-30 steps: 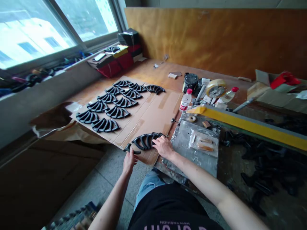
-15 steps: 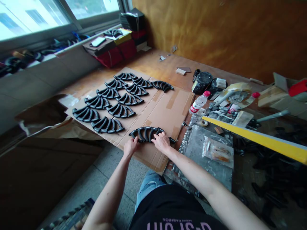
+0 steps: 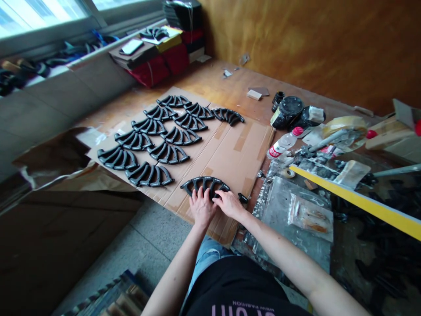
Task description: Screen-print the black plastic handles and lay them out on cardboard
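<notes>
A black ribbed, fan-shaped piece (image 3: 205, 181) lies on the flattened cardboard sheet (image 3: 230, 153) close to my body. My left hand (image 3: 201, 206) rests on its near edge with the fingers spread. At the piece's right end, my right hand (image 3: 228, 202) has its thumb and fingers bent against the near side; whether it grips the piece is hard to see. Just right of that hand lies a small separate black part (image 3: 242, 198). Several similar black fan-shaped pieces (image 3: 149, 174) lie in rows across the cardboard's left and far side.
A plastic bottle with a red cap (image 3: 285, 142), a dark jar (image 3: 287, 112) and a tape roll (image 3: 345, 127) stand to the right. A yellow-edged strip (image 3: 355, 202) juts across there. Red and black bundles (image 3: 151, 70) sit by the window.
My left hand has left the piece's left end and moved right, opening its fingers along the near edge. My right hand stays at the right end. The camera view has shifted slightly.
</notes>
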Tool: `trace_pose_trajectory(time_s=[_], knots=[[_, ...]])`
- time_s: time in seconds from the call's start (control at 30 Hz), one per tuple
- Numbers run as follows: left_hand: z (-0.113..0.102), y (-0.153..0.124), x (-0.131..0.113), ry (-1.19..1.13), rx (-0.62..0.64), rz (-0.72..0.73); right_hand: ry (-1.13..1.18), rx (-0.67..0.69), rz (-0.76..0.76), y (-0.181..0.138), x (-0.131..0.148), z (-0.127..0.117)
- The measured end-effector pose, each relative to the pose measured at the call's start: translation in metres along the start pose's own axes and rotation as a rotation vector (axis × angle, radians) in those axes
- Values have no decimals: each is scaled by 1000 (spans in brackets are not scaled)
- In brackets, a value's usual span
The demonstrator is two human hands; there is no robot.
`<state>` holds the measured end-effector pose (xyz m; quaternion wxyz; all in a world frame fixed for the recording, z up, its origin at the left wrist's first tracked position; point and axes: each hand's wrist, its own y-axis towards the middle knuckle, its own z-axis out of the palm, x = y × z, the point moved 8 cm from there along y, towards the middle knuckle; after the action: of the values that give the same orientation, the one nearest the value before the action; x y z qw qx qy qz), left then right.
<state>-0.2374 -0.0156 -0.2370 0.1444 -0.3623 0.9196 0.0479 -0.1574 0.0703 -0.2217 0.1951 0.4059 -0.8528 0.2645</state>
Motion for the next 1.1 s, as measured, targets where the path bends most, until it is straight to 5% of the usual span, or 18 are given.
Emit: trace_pose_trajectory(time_s=[0.13,0.27,0.47,0.63,0.8,0.97,1.1], knots=[[7,11,1,16,21,7,101,-27,-14,-6,2,1],[4,42,2,14,34,180,209,-83,-35,-5,0,1],[-5,163,-49,-41,-1,370,228,-220,21,24,-13,-19],[8,263,-113,-58,98,464,126,-105,160,41,-25,-10],[20,327,-123,-40,81,359,80,0,172,37,-25,8],[26,351,-111,-22,5,202,56,10,184,35,-22,10],[36,325,-104,-52,-85,226,61,2,177,32,-22,11]])
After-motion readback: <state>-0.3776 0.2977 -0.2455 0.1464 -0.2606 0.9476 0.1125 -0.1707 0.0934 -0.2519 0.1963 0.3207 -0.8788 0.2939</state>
